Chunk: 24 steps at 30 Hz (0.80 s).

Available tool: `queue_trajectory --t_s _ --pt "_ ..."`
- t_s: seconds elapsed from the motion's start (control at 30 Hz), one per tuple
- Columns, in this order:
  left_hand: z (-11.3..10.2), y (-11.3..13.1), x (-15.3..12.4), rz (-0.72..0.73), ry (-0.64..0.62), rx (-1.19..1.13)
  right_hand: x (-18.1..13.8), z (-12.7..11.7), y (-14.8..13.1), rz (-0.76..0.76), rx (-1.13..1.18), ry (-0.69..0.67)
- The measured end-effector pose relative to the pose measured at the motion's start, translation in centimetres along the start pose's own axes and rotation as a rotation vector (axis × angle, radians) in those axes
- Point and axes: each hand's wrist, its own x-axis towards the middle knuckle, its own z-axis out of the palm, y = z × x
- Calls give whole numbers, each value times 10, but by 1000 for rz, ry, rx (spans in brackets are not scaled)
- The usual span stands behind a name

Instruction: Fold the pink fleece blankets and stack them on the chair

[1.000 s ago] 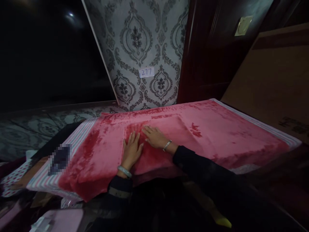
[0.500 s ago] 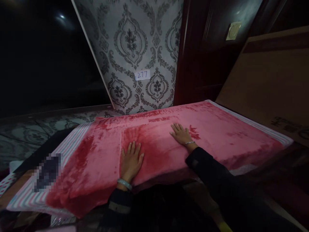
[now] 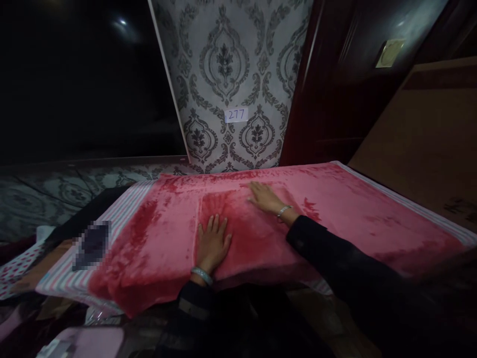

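Note:
A plush pink-red cloth [image 3: 354, 209] lies spread over a striped sheet [image 3: 122, 206] on a flat surface. My left hand [image 3: 212, 241] rests flat on the cloth near its front edge, fingers stretched out, a pale bangle on the wrist. Farther back and to the right, my right hand [image 3: 265, 198] also lies flat on the cloth with fingers extended and a metal bracelet on the wrist. Both arms wear dark sleeves. Neither hand holds anything.
A patterned grey wall panel with a "277" label [image 3: 236, 115] stands behind the cloth. Dark wooden furniture [image 3: 335, 99] and a brown board [image 3: 421, 144] are at the right. A dark object [image 3: 92, 243] sits on the striped sheet at left; fabrics lie lower left.
My right hand slid right across the cloth away from the left hand, then came back toward the middle and farther back. The left hand stayed pressed flat in place.

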Motion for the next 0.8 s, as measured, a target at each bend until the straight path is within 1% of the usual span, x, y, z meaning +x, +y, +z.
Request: queue_trajectory --t_s 0.07,0.1,0.17,0.27,0.37,0.47,0.53,0.67,0.8 --pt "1 0 0 7 17 1 19 13 -43 -67 40 5" --pt "2 -1 0 10 30 2 26 21 -60 -86 54 10" --pt "4 -1 -1 16 61 4 35 39 -82 -115 63 9" --pt "6 -2 -2 19 89 3 38 63 -93 -140 45 21" --pt "7 -3 -3 23 75 -1 38 74 -86 -148 40 37" --pt "9 -4 -3 19 82 -4 41 72 -65 -99 21 12" --pt "11 -5 -3 17 98 -6 40 66 -41 -27 -16 4" --pt "14 -6 -1 21 117 -16 24 55 27 172 -79 -27" --pt "9 -4 -1 15 85 -16 -14 42 96 453 2 -97"
